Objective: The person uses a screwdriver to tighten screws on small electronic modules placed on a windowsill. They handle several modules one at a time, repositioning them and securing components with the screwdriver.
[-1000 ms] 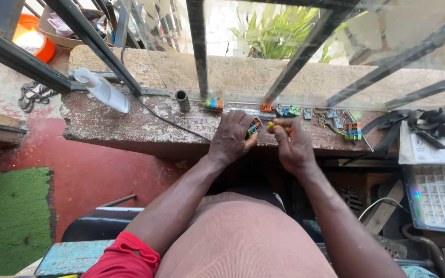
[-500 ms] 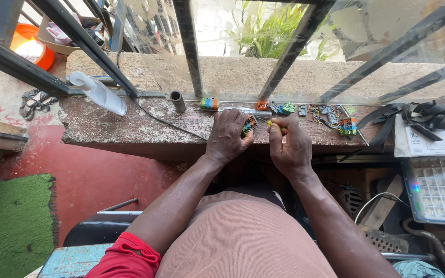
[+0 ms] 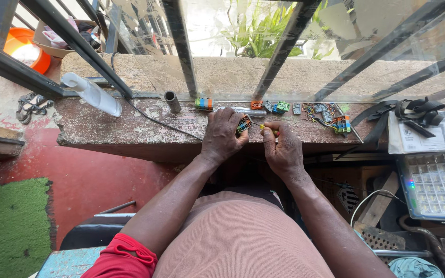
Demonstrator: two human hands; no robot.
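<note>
A long, worn concrete sill (image 3: 130, 128) is seen running left to right across the scene, with dark metal window bars (image 3: 181, 46) rising from its far edge. Compared with the earlier frames, the view has dipped slightly, so that the sill sits a little lower in the picture, while both hands have been kept at the same spot near the sill's middle, close together.

At the near right, a clear compartmented organiser box (image 3: 439, 185) is seen below the sill; its small cells are covered by a lid and their contents cannot be made out. At the far left, an orange bowl (image 3: 24, 49) is seen behind the bars, with something pale inside. A white spray bottle (image 3: 91, 93) is laid tilted on the left of the sill.

The left hand (image 3: 222, 136) is closed around a small multicoloured connector block (image 3: 244, 124), which is held just above the sill between the two hands. The right hand (image 3: 283, 149) is clamped on a thin yellow-handled tool (image 3: 268, 128), whose tip is pointed at the block. Farther along the sill, small coloured connectors (image 3: 279, 107) and a bundle of wired connectors (image 3: 336, 121) are laid out to the right.
</note>
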